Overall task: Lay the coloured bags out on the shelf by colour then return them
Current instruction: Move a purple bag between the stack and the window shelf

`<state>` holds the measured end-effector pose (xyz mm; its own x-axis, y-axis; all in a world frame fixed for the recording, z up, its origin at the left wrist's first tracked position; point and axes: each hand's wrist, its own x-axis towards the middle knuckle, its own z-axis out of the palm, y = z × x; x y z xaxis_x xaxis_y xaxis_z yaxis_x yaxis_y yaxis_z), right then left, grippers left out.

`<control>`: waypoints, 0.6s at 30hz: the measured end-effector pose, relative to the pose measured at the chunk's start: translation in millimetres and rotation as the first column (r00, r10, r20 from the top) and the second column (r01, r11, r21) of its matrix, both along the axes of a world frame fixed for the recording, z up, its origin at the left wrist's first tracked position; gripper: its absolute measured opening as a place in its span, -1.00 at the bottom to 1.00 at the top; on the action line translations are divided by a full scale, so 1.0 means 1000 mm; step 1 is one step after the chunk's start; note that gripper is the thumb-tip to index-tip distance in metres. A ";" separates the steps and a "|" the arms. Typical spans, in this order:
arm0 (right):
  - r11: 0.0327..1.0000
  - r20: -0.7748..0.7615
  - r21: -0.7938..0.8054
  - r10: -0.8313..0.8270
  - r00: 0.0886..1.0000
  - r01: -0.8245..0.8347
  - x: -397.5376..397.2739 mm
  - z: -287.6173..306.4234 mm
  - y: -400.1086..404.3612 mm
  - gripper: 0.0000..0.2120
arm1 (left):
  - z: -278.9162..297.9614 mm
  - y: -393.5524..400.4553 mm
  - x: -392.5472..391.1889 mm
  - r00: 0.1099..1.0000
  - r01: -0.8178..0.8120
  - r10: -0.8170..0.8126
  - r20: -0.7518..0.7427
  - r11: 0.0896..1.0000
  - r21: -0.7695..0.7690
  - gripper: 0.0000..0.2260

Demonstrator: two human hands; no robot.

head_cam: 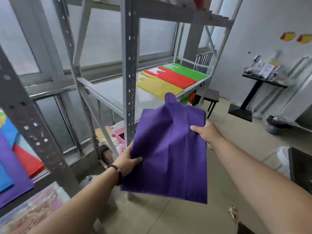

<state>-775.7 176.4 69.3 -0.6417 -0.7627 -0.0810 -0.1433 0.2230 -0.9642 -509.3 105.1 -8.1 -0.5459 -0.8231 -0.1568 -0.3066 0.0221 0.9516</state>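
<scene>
A purple bag [168, 149] hangs in the air in front of the grey metal shelf [114, 92], held by both hands. My left hand [126, 161] grips its left edge, thumb on top. My right hand [206, 132] pinches its right edge. On the shelf board ahead lie a yellow bag [158, 86], a red bag [175, 77] and a green bag [189, 71], flat and side by side. At the far left, on another shelf, a heap of purple, blue and red bags [11, 168] overlaps.
A grey upright post [129, 81] stands between me and the shelf board. Bins with pink items [118, 139] sit on the floor below. A black stool [211, 97] and a black side table [263, 80] stand to the right.
</scene>
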 end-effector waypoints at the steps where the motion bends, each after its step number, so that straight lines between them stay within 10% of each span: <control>1: 1.000 0.001 0.007 0.019 1.000 -0.019 -0.019 -0.001 -0.012 -0.66 | -0.001 -0.010 -0.017 1.000 0.004 -0.004 0.001 1.000 -0.013 -0.37; 18: 0.933 0.036 -0.026 0.361 0.932 -0.360 -0.180 -0.025 -0.296 -0.67 | -0.014 -0.198 -0.166 0.929 -0.364 0.366 0.058 0.930 -0.043 -0.37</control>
<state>-956.2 -119.4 44.8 -0.3199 -0.9437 -0.0843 -0.1723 0.1454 -0.9742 -675.4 -93.0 -22.5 -0.1962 -0.9686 -0.1528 -0.3596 -0.0739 0.9302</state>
